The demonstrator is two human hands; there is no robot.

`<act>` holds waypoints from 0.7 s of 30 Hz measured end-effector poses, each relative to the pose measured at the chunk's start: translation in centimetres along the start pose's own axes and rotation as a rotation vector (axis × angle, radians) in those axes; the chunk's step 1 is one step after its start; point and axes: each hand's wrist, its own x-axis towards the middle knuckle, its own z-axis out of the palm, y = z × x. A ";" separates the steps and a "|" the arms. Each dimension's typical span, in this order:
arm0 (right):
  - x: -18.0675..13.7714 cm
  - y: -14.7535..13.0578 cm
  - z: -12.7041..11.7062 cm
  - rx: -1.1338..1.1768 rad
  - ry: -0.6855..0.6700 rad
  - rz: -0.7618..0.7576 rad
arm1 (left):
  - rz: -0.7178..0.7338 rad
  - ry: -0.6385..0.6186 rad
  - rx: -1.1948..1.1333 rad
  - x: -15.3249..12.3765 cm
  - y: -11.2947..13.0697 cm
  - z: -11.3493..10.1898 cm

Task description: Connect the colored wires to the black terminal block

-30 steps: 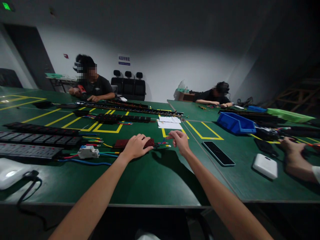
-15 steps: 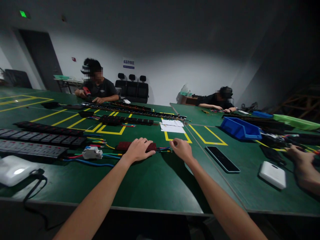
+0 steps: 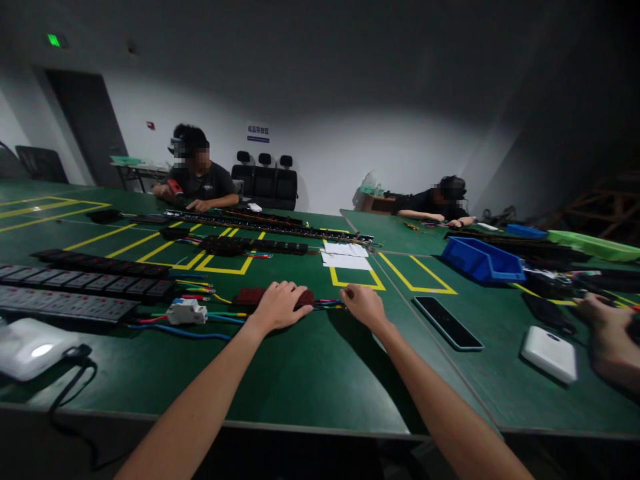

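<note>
My left hand (image 3: 281, 307) lies over a dark red block (image 3: 249, 295), fingers across its top and thumb along the near side. Thin coloured wires (image 3: 330, 303) come out of the block's right end. At their tips my right hand (image 3: 364, 305) is closed in a pinch on the wire ends; the exact grip is partly hidden by the fingers. Left of the block, several wires with crimped ring ends (image 3: 206, 288) lie on the table. Close by is a white circuit breaker (image 3: 187, 311) with red and blue wires.
Long black socket strips (image 3: 70, 303) and a white device (image 3: 37, 350) lie left. Rightward are a phone (image 3: 447, 323), a white box (image 3: 549, 355), a blue bin (image 3: 481, 260) and another person's hand (image 3: 607, 327). White papers (image 3: 346, 256) lie ahead. Two people work across the green table (image 3: 310, 380).
The whole view has shifted slightly, so things sit a little lower. Both my hands keep their places on the block and at the wire ends.
</note>
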 end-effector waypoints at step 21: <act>0.1 0.3 0.3 0.016 -0.016 -0.031 | -0.016 0.019 -0.027 0.1 -0.2 0.1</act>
